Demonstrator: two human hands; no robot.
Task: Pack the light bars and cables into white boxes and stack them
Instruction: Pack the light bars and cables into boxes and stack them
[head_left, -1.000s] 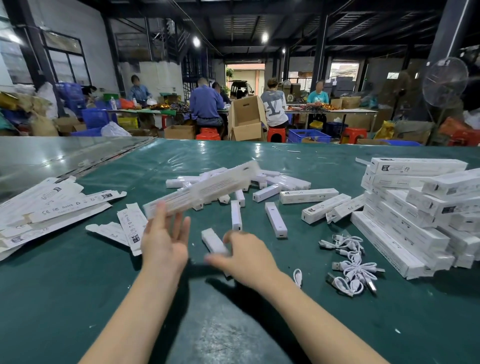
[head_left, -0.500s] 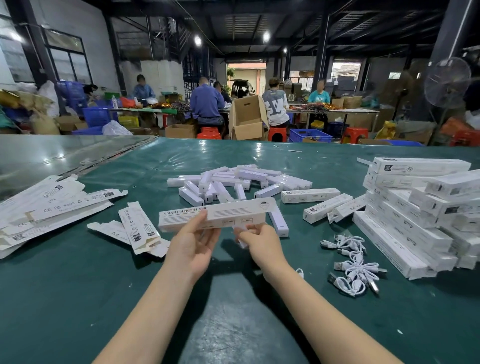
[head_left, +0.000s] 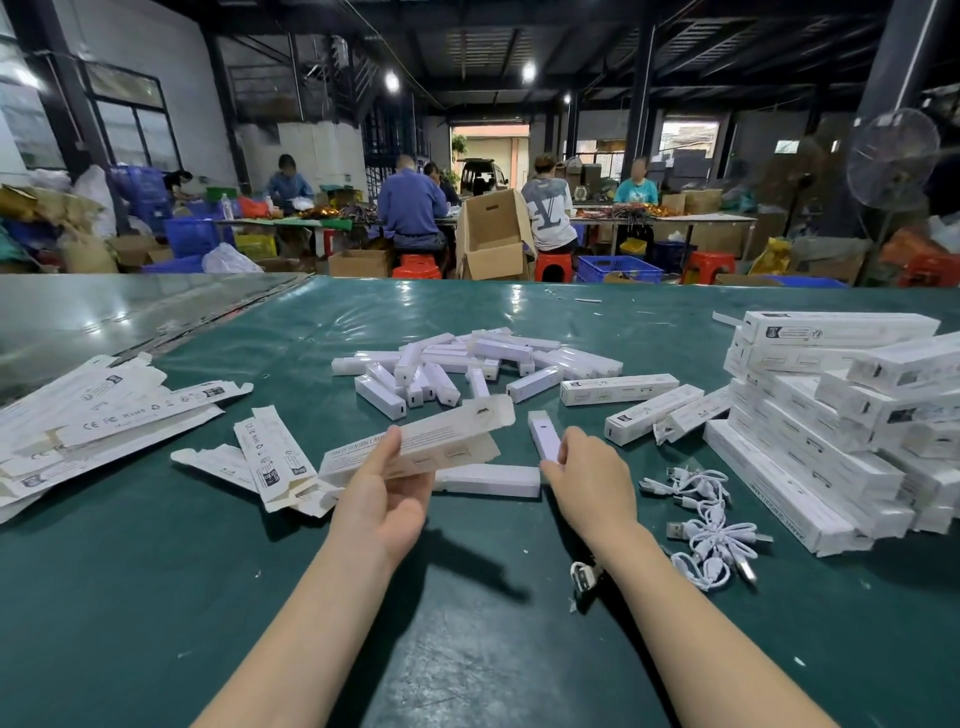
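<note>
My left hand (head_left: 384, 499) grips an open white box (head_left: 441, 436) above the desk (head_left: 156, 597); my right hand (head_left: 592, 483) pinches a light bar (head_left: 543, 436) just right of it.

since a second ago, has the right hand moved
Yes. The right hand has shifted right, closer to the cable pile, and now grips a light bar; the left hand holds the white box.
</note>
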